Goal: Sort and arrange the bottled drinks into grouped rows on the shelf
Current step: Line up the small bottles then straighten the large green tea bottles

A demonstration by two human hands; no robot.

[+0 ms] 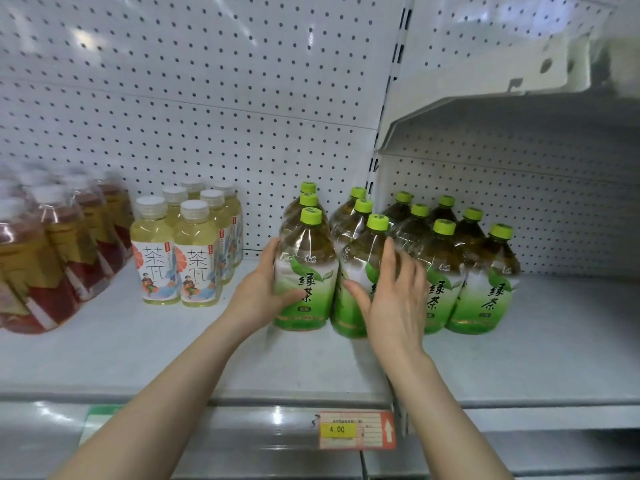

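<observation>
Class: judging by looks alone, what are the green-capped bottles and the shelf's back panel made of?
Green-capped bottles: likely clear glossy plastic; the tea shows through and highlights glint, with printed film labels. Back panel: probably white-painted metal pegboard, with regular rows of holes.

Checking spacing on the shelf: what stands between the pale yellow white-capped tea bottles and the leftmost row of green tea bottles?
Nothing stands there. In the head view, only bare shelf and the left hand, gripping the front green tea bottle, separate them from the yellow tea bottles.
</observation>
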